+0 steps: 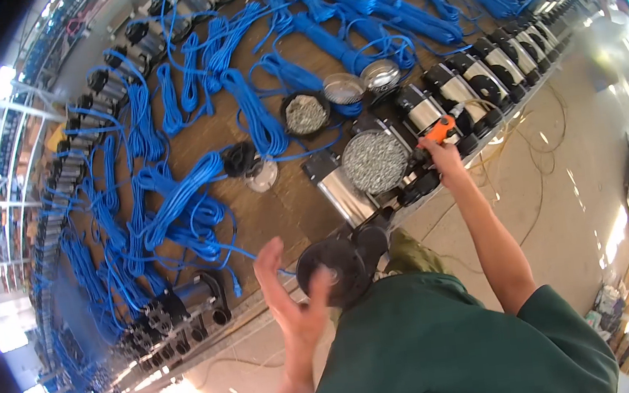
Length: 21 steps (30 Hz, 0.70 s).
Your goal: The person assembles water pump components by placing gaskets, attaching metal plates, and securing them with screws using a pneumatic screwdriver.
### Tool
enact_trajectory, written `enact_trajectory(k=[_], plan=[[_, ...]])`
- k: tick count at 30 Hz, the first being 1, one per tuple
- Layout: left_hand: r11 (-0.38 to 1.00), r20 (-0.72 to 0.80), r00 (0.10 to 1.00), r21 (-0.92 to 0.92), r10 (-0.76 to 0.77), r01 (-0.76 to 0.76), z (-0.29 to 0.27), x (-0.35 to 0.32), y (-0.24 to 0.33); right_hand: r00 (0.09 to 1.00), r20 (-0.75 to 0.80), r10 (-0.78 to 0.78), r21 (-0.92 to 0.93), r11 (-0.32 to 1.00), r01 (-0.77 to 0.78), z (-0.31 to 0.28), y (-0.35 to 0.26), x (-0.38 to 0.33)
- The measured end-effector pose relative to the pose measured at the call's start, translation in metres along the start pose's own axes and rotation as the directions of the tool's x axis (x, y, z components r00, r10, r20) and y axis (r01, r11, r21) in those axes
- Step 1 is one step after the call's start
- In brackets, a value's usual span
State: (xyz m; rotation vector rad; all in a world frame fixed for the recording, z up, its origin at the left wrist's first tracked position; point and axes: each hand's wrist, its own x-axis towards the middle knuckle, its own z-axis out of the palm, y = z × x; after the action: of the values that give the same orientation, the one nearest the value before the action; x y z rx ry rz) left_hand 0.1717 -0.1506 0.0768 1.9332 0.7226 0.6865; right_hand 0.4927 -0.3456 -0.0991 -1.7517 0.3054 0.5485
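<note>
My left hand point(291, 300) is spread open beside a black round pump end point(336, 270) at the bench's near edge; its fingertips touch the black disc. The steel body of that pump point(345, 197) lies behind it. My right hand point(441, 152) reaches far out and grips an orange-handled tool point(442, 128) over the black base of another pump point(419, 111). A round dish of small silver screws point(374, 162) sits between the two hands.
Many coils of blue cable point(176, 204) cover the long wooden bench point(270, 217). Rows of steel and black pumps point(501, 63) line its edges. Smaller bowls of hardware point(306, 113) stand farther back. A concrete floor point(561, 184) with thin loose wires runs along the right.
</note>
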Motion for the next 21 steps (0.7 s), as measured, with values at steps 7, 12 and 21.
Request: enact_trajectory(k=[7, 12, 21], plan=[[0.818, 0.789, 0.537, 0.078, 0.298, -0.570, 0.158, 0.130, -0.076, 0.966, -0.073, -0.249, 0.400, 0.879, 0.257, -0.011, -0.069, -0.090], [0.665, 0.819, 0.438, 0.095, 0.371, -0.741, 0.206, 0.137, -0.103, 0.839, 0.040, -0.542, 0.939, 0.308, 0.154, -0.054, -0.093, -0.178], [0.317, 0.855, 0.321, -0.198, -0.407, 0.928, 0.198, 0.163, -0.101, 0.959, -0.180, -0.221, 0.972, 0.112, 0.208, -0.077, -0.115, -0.217]])
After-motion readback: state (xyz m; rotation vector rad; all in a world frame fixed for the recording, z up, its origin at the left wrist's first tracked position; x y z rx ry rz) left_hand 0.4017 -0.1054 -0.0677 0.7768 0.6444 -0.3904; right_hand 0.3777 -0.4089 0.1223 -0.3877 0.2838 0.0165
